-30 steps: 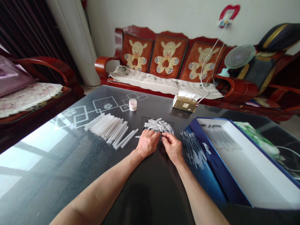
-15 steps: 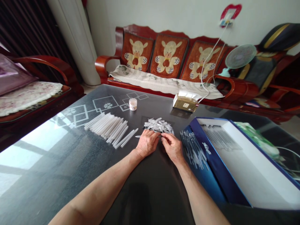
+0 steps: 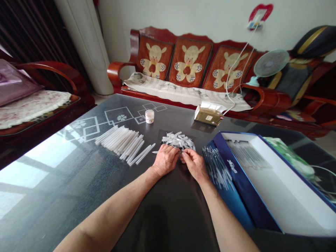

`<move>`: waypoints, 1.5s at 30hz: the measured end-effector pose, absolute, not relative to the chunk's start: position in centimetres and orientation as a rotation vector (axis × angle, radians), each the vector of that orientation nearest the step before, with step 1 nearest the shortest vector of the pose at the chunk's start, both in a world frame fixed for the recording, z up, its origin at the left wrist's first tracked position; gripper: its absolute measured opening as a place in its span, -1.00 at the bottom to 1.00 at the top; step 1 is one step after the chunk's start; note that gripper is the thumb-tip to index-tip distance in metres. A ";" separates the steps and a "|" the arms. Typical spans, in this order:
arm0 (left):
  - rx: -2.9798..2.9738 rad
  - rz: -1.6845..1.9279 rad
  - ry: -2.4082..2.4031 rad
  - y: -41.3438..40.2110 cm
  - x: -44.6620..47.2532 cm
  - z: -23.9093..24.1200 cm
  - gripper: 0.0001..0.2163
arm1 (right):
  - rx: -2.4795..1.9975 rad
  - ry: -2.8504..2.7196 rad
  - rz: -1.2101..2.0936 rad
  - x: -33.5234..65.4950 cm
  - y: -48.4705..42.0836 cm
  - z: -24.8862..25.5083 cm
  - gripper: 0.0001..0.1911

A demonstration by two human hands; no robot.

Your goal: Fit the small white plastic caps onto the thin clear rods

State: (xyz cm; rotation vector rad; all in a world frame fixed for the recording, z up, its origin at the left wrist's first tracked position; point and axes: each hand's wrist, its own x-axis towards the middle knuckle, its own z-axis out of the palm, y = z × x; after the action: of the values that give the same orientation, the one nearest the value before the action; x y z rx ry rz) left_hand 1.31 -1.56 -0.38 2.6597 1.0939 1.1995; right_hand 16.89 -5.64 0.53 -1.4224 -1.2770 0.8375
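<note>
My left hand (image 3: 166,160) is closed around a slim pen barrel (image 3: 155,152); its pale pointed end sticks out left of the hand and my fingers hide the rest. Just to the right, my right hand (image 3: 193,161) pinches at the barrel's other end, where a small dark bit shows between the fingertips. The two hands nearly touch. Right behind them lies a heap of short white pen caps (image 3: 178,139). A row of white pen barrels (image 3: 120,140) is spread out to the left. Thin dark pen refills (image 3: 216,168) lie to the right.
A long blue box (image 3: 286,199) with a white inside holds a row of pens (image 3: 245,154) at its far end. Farther back are a small round tub (image 3: 149,116) and a tissue pack (image 3: 208,114). A green-and-white packet (image 3: 288,155) lies beyond the box.
My right hand has shifted very slightly right, its fingertips still at the left hand. The left hand keeps its grip, and the piles look the same.
</note>
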 end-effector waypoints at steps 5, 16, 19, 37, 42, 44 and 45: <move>2.683 1.185 1.045 -1.7 1.3 -0.1 -0.81 | -1.473 -1.349 0.753 16.6 -5.7 0.7 -0.63; 2.675 1.160 1.072 -1.6 1.3 -0.3 -0.80 | -1.421 -1.341 0.769 16.6 -5.7 1.0 -0.69; 2.681 1.158 1.052 -1.6 1.3 -0.3 -0.81 | -1.466 -1.387 0.684 16.6 -5.5 0.7 -0.66; 2.701 1.130 1.047 -1.7 1.4 -0.3 -0.83 | -1.464 -1.452 0.596 16.7 -5.3 0.7 -0.63; 2.686 1.116 1.066 -1.6 1.4 -0.3 -0.83 | -1.481 -1.434 0.582 16.6 -5.2 0.5 -0.61; 2.683 1.117 1.073 -1.6 1.4 -0.2 -0.83 | -1.473 -1.428 0.611 16.7 -5.3 0.5 -0.64; 2.682 1.120 1.074 -1.7 1.4 -0.2 -0.83 | -1.467 -1.430 0.623 16.7 -5.3 0.5 -0.65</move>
State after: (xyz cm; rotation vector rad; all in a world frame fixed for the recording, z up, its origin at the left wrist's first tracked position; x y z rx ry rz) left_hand 1.37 -1.65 -0.23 2.6823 1.0735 1.1198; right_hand 16.75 -5.35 0.49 -1.4675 -1.4303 0.6227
